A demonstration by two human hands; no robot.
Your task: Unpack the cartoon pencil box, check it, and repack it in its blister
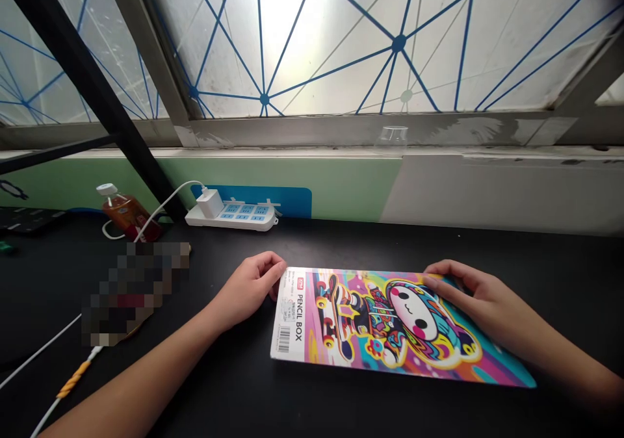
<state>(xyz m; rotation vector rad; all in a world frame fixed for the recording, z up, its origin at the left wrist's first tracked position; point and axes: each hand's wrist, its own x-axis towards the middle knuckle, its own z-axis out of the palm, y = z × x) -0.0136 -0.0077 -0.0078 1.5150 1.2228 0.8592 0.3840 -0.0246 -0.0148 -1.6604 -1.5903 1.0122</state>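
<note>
Left hand (256, 283): pinching PENCIL BOX pack (361, 321) corner | Right hand (470, 290): pinching far edge — I see some fingers hidden | Pixelated item (141, 288) — I cannot identify it

The flat rectangular card sheet (380, 334) printed "PENCIL BOX" swirls with pink, purple, yellow and teal around a white-faced cartoon figure (409, 311) with magenta cheeks and a multicoloured hood, while its white end strip (292, 318) bears black lettering and a red logo. The smooth tabletop (365, 409) is plain black, the long plastic power strip (238, 223) white with light-blue sockets. Blue lines joined by round blue dots web the whitish translucent window pane (331, 67), above a wall panel (346, 188) of pale green.
</note>
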